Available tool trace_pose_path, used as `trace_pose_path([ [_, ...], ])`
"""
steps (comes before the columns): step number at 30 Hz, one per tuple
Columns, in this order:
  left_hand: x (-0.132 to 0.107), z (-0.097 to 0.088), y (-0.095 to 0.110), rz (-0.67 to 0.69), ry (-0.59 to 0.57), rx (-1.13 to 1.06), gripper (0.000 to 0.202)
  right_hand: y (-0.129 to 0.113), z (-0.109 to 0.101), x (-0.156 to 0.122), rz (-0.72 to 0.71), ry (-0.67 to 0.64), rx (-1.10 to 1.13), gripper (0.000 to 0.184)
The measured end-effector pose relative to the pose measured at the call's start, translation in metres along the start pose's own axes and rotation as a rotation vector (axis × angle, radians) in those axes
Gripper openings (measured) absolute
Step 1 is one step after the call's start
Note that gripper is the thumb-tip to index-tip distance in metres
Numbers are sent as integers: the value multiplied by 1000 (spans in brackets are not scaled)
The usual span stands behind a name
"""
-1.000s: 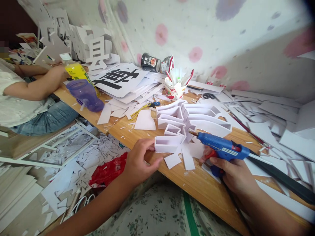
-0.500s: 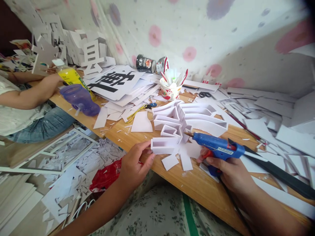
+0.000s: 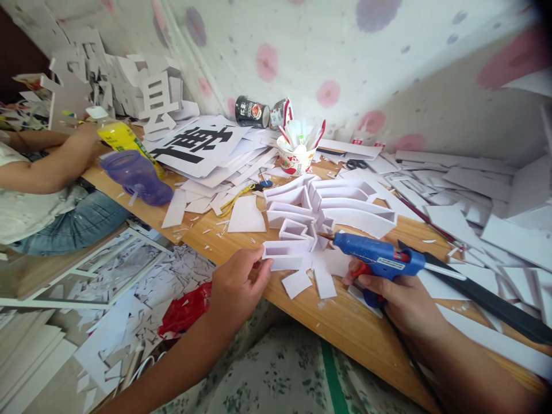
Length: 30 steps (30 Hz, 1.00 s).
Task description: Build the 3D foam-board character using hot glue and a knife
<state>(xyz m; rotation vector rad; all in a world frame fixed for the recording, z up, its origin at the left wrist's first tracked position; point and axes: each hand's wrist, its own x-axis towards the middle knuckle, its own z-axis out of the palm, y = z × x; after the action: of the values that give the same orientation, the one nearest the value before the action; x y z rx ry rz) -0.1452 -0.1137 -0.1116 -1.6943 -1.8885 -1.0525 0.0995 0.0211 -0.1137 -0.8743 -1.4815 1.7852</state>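
Note:
A blue hot glue gun (image 3: 371,253) with a red trigger is gripped in my right hand (image 3: 401,293). Its nozzle points left, at the inner walls of a white foam-board letter form (image 3: 340,213) made of upright strips. My left hand (image 3: 241,279) pinches the left end of the form's lowest box-shaped part (image 3: 287,256) between thumb and fingers. Small flat white offcuts (image 3: 297,283) lie just in front of the form. A curved white piece (image 3: 247,214) rests flat to its left.
A paper bowl (image 3: 296,155) of tools stands behind the form. A purple jug (image 3: 135,178) and a yellow bottle (image 3: 129,146) stand left, near another person's arm (image 3: 56,167). Scissors (image 3: 356,164) and white strips (image 3: 466,178) lie right. A black bar (image 3: 487,299) sits beside my right hand.
The glue gun's nozzle has shifted slightly left, along the form's inner walls. My left hand keeps its hold on the form's end. The whole view has shifted slightly.

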Motion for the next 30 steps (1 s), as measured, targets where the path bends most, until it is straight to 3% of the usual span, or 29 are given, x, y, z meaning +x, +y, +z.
trace_pose_path([
  [9,6,-1,1,85,-9,43,11,-1,1,0,-12,-10,-67,18],
  [30,7,3,3,103,44,74,13,0,1,2,-30,-60,-48,16],
])
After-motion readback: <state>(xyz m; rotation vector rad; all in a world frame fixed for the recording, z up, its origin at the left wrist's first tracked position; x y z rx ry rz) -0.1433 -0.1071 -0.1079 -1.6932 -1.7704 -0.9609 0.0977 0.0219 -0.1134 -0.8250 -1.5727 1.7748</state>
